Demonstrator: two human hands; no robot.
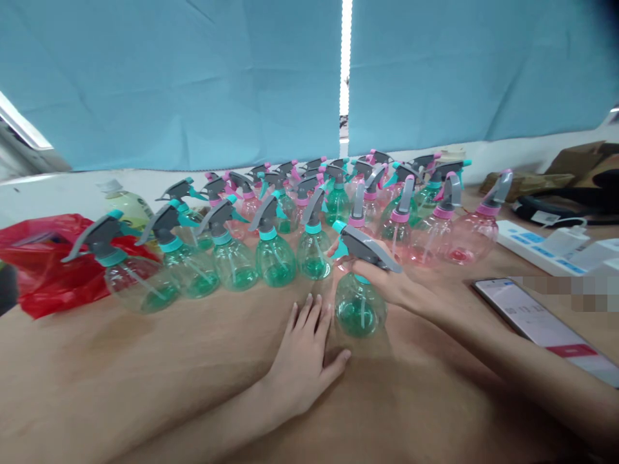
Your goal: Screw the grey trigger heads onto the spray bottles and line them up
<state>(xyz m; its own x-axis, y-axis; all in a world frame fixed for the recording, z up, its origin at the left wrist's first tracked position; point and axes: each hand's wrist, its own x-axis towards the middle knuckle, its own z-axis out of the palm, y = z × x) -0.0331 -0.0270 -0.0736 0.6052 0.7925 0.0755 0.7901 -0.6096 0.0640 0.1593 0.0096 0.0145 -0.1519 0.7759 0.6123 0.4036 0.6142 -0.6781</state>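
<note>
A green spray bottle (358, 314) with a grey head and turquoise collar stands upright at the front of the group. My right hand (387, 282) is closed around its neck, just under the spray head, which partly hides the fingers. Flat on the table to the left of that bottle lies my left hand (304, 354), fingers spread and holding nothing. Beyond it, a front row of similar green bottles runs leftward, including a green spray bottle (275, 261) and another green spray bottle (315, 254). Right of the held bottle stand pink ones, among them a pink spray bottle (471, 235).
Several more green and pink bottles crowd behind the front row. A red plastic bag (58, 270) and a capped bottle (126, 203) are at left. On the right are a phone (536, 316), a white power strip (532, 248) and a black headband-like object (546, 207).
</note>
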